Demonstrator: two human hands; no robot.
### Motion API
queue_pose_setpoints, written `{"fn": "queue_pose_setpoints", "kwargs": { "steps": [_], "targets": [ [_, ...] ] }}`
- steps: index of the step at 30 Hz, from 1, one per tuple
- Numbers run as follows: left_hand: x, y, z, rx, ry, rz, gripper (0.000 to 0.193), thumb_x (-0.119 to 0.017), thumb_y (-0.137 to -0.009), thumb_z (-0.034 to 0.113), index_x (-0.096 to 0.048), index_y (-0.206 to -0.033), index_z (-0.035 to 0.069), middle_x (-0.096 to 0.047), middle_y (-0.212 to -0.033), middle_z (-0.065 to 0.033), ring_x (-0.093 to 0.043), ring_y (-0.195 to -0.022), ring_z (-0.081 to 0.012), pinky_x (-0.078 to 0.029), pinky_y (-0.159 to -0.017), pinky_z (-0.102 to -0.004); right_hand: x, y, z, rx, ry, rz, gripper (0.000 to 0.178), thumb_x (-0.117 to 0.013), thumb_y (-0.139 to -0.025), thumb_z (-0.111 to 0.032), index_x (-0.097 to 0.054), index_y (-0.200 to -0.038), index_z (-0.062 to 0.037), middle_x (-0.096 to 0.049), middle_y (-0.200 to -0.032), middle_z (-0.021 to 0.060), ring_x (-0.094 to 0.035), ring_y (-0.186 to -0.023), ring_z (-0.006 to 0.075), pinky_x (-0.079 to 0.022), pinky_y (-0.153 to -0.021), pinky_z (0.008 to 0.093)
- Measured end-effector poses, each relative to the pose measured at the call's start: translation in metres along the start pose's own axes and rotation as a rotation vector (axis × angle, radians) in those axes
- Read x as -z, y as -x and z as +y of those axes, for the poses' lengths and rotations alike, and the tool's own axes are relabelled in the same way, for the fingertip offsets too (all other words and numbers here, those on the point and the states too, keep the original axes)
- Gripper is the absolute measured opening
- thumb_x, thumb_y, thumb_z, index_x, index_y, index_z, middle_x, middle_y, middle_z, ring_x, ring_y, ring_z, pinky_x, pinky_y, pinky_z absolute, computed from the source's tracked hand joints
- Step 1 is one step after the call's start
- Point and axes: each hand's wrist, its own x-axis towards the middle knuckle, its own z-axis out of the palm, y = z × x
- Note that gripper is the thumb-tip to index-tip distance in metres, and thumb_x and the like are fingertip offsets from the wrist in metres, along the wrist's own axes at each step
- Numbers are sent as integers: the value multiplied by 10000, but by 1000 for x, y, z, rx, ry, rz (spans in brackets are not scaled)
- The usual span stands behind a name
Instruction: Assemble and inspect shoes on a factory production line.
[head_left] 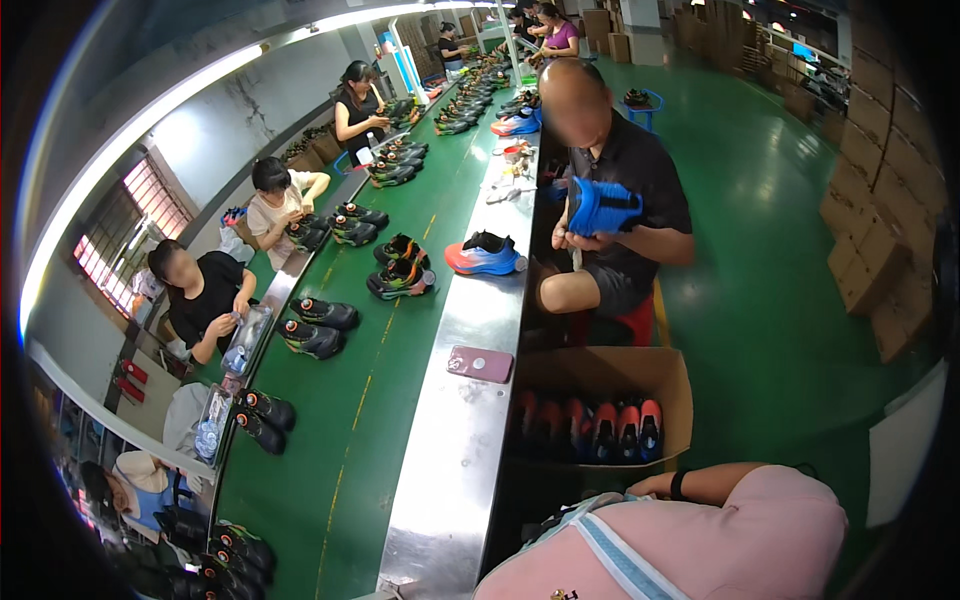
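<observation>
My right hand (652, 486) shows only in part at the lower right, below a black wristband. Its fingers are hidden behind my pink shirt front, so what it touches or holds cannot be made out. My left hand is out of view. Just beyond my right hand stands an open cardboard box (683, 385) with several red and blue sneakers (628, 432) in it. On the metal ledge ahead lie a phone (480, 364) in a dark pink case and, farther up, a single blue and orange-red sneaker (487, 254).
A green conveyor belt (345, 440) carries several dark sneakers (312, 338) beside the metal ledge (450, 480). Co-workers sit along its far side. Beyond the box, a seated person (640, 150) holds a blue shoe (603, 207). Stacked cartons (880, 230) line the right.
</observation>
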Motion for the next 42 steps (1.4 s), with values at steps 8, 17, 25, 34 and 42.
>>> {"fn": "queue_pose_setpoints", "kwargs": {
  "steps": [8, 17, 25, 34, 42],
  "targets": [
    [-34, -6, -1, -40, 26, -97, 408, -440, -903, 340, -600, -1010, -20, -625, -967, -232, -591, -956, -363, -459, -798, -396, -5, -25, -5, -106, 281, 26, 242, -495, -852, -328, -633, -873, -131, -607, -796, -30, -547, -683, 101, -441, -631, 280],
    [-52, -10, -4, -79, 52, -147, 410, -440, -902, 343, -600, -1013, -18, -624, -970, -233, -589, -958, -369, -459, -801, -399, -36, 6, -33, -101, 633, 151, 449, -336, -945, -328, -594, -1068, 18, -621, -1007, 74, -569, -843, 198, -459, -759, 363],
    [-56, -6, -11, -96, 71, -141, 412, -439, -900, 345, -599, -1016, -16, -623, -972, -234, -587, -960, -374, -459, -803, -402, -23, -21, -5, -84, 598, 150, 358, -434, -864, -285, -634, -1025, -37, -635, -1017, 75, -580, -900, 194, -451, -760, 350],
    [-76, 34, -28, -41, 125, -118, 414, -439, -899, 348, -599, -1020, -14, -621, -975, -235, -584, -962, -380, -458, -806, -404, -18, -28, -15, 163, 985, 180, 304, -454, -842, -222, -625, -948, 6, -647, -938, 164, -609, -828, 274, -469, -721, 390],
    [-32, 113, 87, 94, 243, 22, 403, -501, -873, 341, -599, -1098, 21, -638, -998, -194, -604, -988, -283, -455, -846, -349, -79, 57, -192, 998, 312, 350, 195, -531, -883, -122, -609, -1031, -21, -604, -817, -26, -536, -699, 62, -459, -627, 238]
  ]
}}
